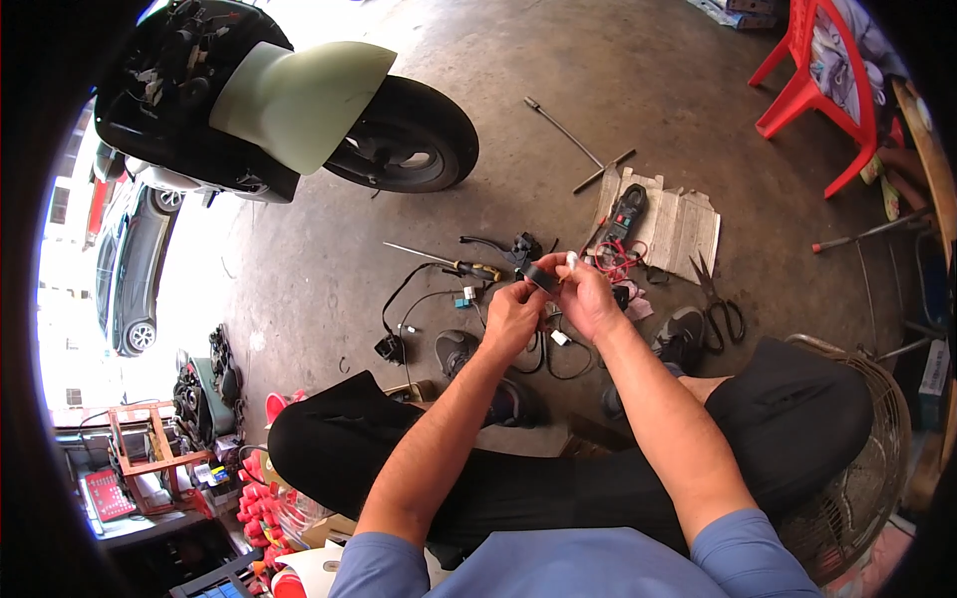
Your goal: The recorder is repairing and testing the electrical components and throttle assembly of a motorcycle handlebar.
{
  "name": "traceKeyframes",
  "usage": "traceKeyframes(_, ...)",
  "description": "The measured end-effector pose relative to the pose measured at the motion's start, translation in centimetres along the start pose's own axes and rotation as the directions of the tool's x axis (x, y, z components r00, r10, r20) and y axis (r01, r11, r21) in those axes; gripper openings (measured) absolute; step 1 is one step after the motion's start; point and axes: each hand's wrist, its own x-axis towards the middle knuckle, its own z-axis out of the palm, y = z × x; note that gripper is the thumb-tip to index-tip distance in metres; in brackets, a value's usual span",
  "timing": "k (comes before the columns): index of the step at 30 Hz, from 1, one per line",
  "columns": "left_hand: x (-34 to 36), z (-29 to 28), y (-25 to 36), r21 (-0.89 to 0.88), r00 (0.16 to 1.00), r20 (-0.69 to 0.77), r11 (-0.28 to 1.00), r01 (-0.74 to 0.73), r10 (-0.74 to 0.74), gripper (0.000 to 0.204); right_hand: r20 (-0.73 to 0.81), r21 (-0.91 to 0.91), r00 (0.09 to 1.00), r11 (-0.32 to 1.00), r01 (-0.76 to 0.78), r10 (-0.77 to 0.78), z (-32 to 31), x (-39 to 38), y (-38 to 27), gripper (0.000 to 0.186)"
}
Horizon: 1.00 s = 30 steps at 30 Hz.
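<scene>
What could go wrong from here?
The scissors lie beside the right shoe; a shifting foot might kick them. The white connector lies between that shoe and the left shoe and could get stepped on. The black roll, held between left hand and right hand, might slip.

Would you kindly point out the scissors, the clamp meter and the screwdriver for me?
Scissors (715,298): head view, around the pivot.
Clamp meter (625,213): head view, on its body.
Screwdriver (480,270): head view, on the handle.
</scene>
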Motion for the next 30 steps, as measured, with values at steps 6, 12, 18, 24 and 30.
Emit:
traceKeyframes(6, 0.2, -0.4, 0.1, 0.349, 0.977, -0.124, 0.93, -0.12, 0.172, 0.022, 0.01, 0.001, 0.993, 0.993, -0.12, 0.12, 0.0, -0.8, -2.0, 0.037)
traceKeyframes(12, 0.3, -1.2, 0.2, 0.371, 0.972, -0.063, 0.91, -0.187, 0.226, 0.02, 0.021, -0.441, 0.998, 0.896, -0.051, 0.067, -0.8, -0.7, -2.9, 0.023)
traceKeyframes(18, 0.4, -1.7, 0.7, 0.248, 0.97, -0.096, 0.949, -0.192, 0.222, 0.014, -0.254, -0.595, 0.967, 0.788, -0.158, 0.003, -0.9, -0.9, -1.6, 0.038)
traceKeyframes(24, 0.4, -1.6, 0.4, 0.192, 0.965, -0.105, 0.957, -0.217, 0.24, 0.013, -0.217, -0.399, 0.936, 0.849, -0.345, 0.278, -1.6, -0.8, -1.6, 0.033)
traceKeyframes(30, 0.4, -1.7, 0.4, 0.315, 0.971, -0.086, 0.931, -0.184, 0.221, 0.016, -0.12, -0.56, 0.991, 0.82, -0.119, 0.062, -0.9, -0.4, -0.9, 0.022)
